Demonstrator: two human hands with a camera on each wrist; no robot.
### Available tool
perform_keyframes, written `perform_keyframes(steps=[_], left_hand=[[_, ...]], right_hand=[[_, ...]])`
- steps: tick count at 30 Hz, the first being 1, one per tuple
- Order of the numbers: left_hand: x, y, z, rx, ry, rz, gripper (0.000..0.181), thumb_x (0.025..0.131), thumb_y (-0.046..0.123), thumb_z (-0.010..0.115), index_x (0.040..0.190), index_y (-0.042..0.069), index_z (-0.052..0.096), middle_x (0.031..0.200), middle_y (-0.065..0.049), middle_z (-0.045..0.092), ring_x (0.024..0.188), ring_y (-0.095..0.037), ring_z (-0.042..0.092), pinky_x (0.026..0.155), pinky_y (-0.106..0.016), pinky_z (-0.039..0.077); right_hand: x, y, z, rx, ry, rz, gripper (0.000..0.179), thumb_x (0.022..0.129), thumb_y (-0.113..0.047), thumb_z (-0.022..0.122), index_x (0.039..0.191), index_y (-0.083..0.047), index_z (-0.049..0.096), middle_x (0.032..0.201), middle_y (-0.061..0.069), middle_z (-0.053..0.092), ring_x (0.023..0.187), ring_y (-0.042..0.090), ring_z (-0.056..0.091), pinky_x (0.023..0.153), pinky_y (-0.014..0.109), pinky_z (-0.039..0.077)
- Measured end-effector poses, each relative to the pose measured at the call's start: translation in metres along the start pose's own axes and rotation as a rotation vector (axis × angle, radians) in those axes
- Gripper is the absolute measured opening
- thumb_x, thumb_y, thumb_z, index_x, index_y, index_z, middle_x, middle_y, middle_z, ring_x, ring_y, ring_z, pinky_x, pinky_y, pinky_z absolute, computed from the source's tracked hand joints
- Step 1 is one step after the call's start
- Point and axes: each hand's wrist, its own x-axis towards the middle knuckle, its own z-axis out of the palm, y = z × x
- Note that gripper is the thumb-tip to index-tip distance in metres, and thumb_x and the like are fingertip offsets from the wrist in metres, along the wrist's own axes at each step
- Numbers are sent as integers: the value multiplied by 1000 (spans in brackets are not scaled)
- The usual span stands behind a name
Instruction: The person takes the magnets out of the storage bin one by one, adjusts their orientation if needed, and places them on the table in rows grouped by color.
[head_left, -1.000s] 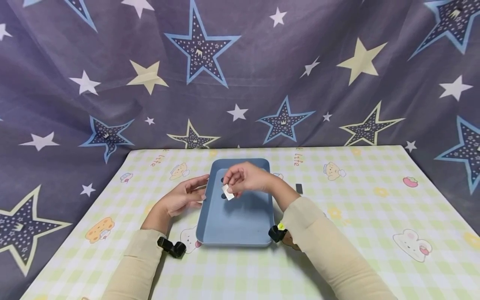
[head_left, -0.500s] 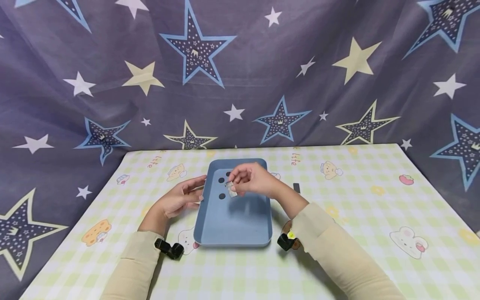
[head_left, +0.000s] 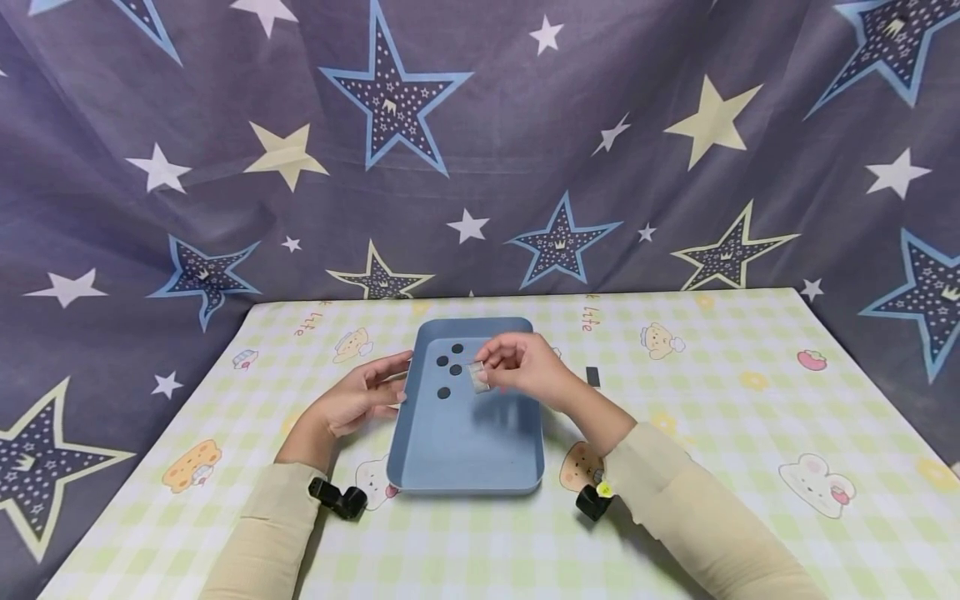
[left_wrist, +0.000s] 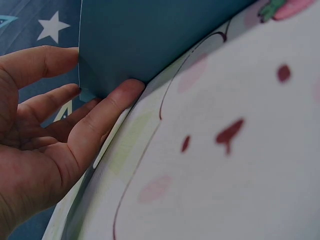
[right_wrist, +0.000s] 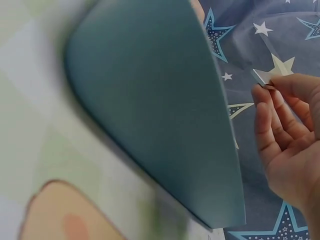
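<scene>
Pinching a thin silvery square piece (head_left: pixel 477 379) above the blue rectangular tray (head_left: pixel 468 446), the right hand (head_left: pixel 521 365) has moved toward three o'clock, leaving four round black discs (head_left: pixel 456 370) unobstructed at eleven, while the left hand (head_left: pixel 360 398), fingers loosely extended, touches the tray's nine-o'clock side.

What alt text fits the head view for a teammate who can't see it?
A person's right hand pinches a small pale flat piece over a blue-gray tray holding four dark discs, while the left hand touches the tray's left side. A dark rectangle lies to the tray's right on a checked tablecloth, before a starry curtain.
</scene>
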Motion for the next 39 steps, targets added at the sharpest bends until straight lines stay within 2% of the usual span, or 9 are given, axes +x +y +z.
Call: perform_keyframes(steps=[5, 11, 16, 24, 28, 39], left_hand=[[-1, 0, 1, -3, 4, -3, 74, 92, -7, 55, 155, 2, 18, 157, -24, 22, 134, -32, 41, 86, -40, 54], [-2, 0, 1, -7, 9, -3, 74, 92, -7, 55, 155, 2, 18, 156, -24, 22, 134, -33, 41, 87, -40, 54], [-2, 1, 1, -7, 5, 2, 74, 92, -8, 55, 155, 1, 18, 156, -25, 23, 133, -33, 43, 87, -40, 53], [-1, 0, 0, -3, 1, 3, 73, 92, -8, 54, 155, 2, 18, 156, -24, 22, 135, -35, 39, 88, -41, 53], [-1, 0, 0, 2, -5, 7, 73, 93, -7, 55, 155, 2, 18, 156, -24, 22, 137, -35, 37, 88, -42, 53], [0, -1, 0, 4, 3, 4, 74, 92, -6, 57, 155, 2, 19, 156, -23, 23, 136, -34, 38, 88, -41, 53]], right_hand=[[-7, 2, 0, -14, 63, 28, 18, 85, 1, 71, 103, 1, 69, 83, 8, 67, 67, 18, 59, 61, 38, 54], [-16, 3, -1, 1, 129, 42, 19, 85, -1, 72, 104, 2, 70, 84, 7, 67, 69, 21, 61, 59, 32, 53], [-22, 1, -3, 12, 157, 65, 19, 85, 0, 71, 104, 1, 70, 84, 7, 67, 70, 19, 62, 60, 29, 53], [-31, -3, -9, 6, 177, 58, 19, 86, -1, 72, 105, 0, 71, 86, 9, 68, 74, 36, 62, 61, 36, 54], [-35, -3, -12, -2, 186, 42, 19, 86, -1, 72, 105, 2, 70, 86, 10, 68, 73, 35, 63, 61, 37, 54], [-44, -1, -22, 15, 230, 44, 20, 84, 2, 72, 104, 5, 69, 82, 8, 68, 68, 27, 62, 57, 27, 52]])
